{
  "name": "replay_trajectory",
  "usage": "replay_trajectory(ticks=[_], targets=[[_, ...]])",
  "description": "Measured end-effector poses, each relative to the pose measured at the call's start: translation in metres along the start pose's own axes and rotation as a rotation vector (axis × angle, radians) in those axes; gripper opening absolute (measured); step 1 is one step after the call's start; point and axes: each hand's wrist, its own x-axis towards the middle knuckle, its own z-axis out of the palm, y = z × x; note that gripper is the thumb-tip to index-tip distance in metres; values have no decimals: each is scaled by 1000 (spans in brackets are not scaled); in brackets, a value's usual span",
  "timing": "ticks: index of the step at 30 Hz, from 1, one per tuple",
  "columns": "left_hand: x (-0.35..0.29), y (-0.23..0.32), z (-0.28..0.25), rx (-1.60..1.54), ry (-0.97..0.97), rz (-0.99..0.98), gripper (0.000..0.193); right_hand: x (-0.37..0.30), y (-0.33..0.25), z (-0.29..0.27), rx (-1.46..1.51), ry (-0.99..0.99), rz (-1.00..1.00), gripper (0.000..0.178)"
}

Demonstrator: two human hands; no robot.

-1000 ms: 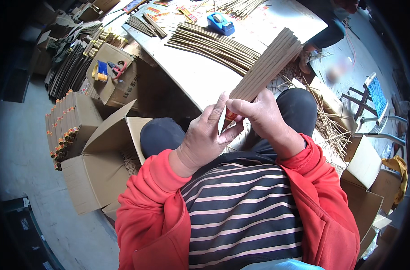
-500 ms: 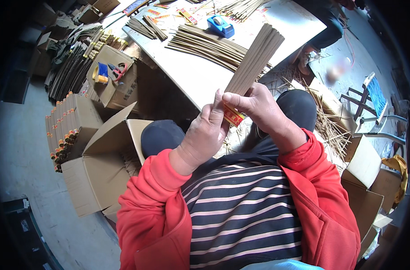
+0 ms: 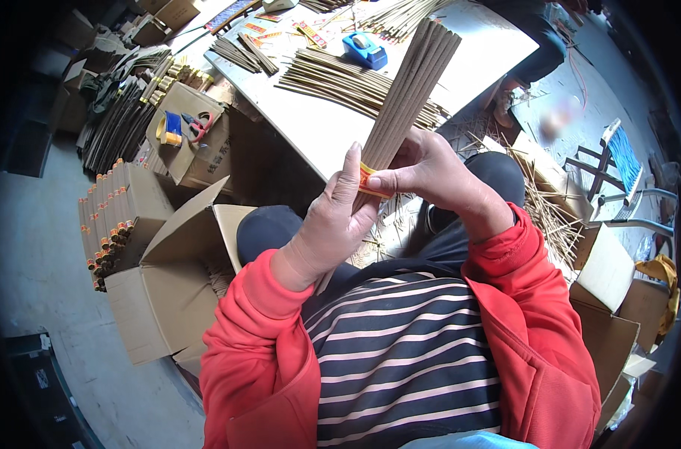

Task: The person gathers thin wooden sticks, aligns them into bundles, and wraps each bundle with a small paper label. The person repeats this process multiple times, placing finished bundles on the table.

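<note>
A bundle of brown incense sticks (image 3: 409,97) slants up over my lap, its far end above the table. My left hand (image 3: 327,218) is wrapped round its lower part, with the index finger raised along its side. A red and yellow paper band (image 3: 366,178) lies round the sticks just above that grip. The thumb of my right hand (image 3: 439,173) presses on the band, while its other fingers are behind the bundle, partly hidden. The lower end of the bundle shows below my left wrist.
On the white table (image 3: 303,127) lie loose incense sticks (image 3: 333,84), a blue tape dispenser (image 3: 365,51) and paper labels (image 3: 310,33). An opened carton (image 3: 157,299) stands at my left, near banded bundles (image 3: 105,217). Red-handled scissors (image 3: 198,127) rest on another box. Sticks litter the floor at right.
The bundle has turned more upright and shifted slightly left. The paper band, which stuck out below my hands, is now round the sticks, with my right thumb lower on it.
</note>
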Motion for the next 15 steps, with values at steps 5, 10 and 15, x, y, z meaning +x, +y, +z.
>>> replay_trajectory(ticks=[5, 10, 15], targets=[[10, 20, -11, -369, -72, -234, 68, 1, -9, -2, 97, -69, -80, 44], [21, 43, -26, -754, -153, -454, 64, 3, -15, -4, 210, -119, -84, 40], [29, 36, -22, -846, -149, -294, 65, 7, -19, -10, 209, -126, -174, 37]])
